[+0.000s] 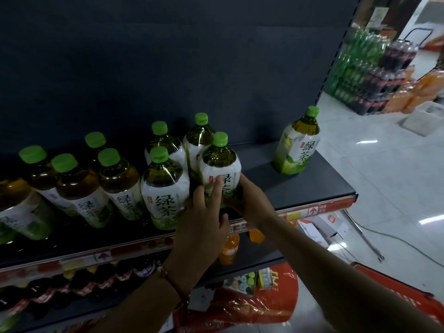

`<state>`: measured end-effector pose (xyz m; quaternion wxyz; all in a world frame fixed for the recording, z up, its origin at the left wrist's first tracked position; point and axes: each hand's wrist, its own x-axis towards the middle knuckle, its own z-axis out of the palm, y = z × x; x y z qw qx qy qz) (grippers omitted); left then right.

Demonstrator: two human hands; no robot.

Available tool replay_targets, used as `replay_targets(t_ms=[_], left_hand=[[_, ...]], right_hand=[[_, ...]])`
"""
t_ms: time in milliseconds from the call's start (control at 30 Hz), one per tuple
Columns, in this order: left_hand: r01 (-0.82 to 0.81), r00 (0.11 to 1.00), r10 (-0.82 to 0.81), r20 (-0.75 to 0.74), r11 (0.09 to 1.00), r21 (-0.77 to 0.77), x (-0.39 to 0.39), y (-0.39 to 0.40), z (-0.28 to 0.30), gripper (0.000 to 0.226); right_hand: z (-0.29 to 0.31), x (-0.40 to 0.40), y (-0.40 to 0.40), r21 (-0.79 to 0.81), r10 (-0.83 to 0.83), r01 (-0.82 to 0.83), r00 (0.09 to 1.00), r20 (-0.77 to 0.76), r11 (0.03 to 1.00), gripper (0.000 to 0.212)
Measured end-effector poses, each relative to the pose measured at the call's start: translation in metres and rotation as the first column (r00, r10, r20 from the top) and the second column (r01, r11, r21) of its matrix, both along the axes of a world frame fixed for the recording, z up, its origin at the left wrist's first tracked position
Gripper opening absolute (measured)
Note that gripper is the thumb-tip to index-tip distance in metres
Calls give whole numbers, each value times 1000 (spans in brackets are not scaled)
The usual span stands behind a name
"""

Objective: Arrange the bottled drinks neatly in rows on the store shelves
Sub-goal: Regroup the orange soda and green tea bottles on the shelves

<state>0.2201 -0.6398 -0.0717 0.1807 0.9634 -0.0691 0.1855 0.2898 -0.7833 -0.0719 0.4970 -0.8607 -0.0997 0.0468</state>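
Several large green-tea bottles with green caps stand in two rows on the dark shelf [300, 188]. Both hands hold the front bottle at the right end of the rows [219, 162]. My left hand [204, 219] lies against its label from the front and left, fingers up. My right hand [247, 198] wraps its lower right side. Directly left of it stands another front-row bottle [164, 186]. A single bottle [298, 143] stands apart near the shelf's right end, by the back panel.
The lower shelf carries orange soda bottles [229, 248] and dark bottles [72, 284]. A red plastic bag [259, 306] and boxes lie on the floor below. Stacked packs of green and dark drinks [365, 68] stand across the aisle at the upper right.
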Motion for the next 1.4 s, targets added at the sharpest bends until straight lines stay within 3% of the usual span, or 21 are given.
replay_targets(t_ms=[100, 233, 400, 800, 1133, 1400], left_hand=[[51, 999, -51, -1, 995, 83, -14, 1, -13, 86], [116, 993, -113, -25, 984, 138, -34, -8, -42, 76], [188, 980, -174, -96, 969, 160, -56, -38, -79, 64], [147, 917, -49, -397, 964, 222, -80, -173, -122, 73], [38, 930, 34, -365, 982, 186, -69, -222, -102, 66], [26, 932, 27, -361, 990, 141, -54, -204, -155, 67]], right_hand=[[5, -8, -12, -185, 12, 5, 996, 87, 983, 41], [-2, -38, -45, -452, 53, 3, 993, 110, 892, 61], [-33, -86, -94, -606, 221, -70, 959, 178, 792, 65], [-89, -139, -222, -665, 219, -238, 969, -113, 708, 77], [-91, -113, -280, -625, 215, -195, 976, -43, 756, 79], [-148, -99, -266, -610, 171, -147, 985, -20, 779, 77]])
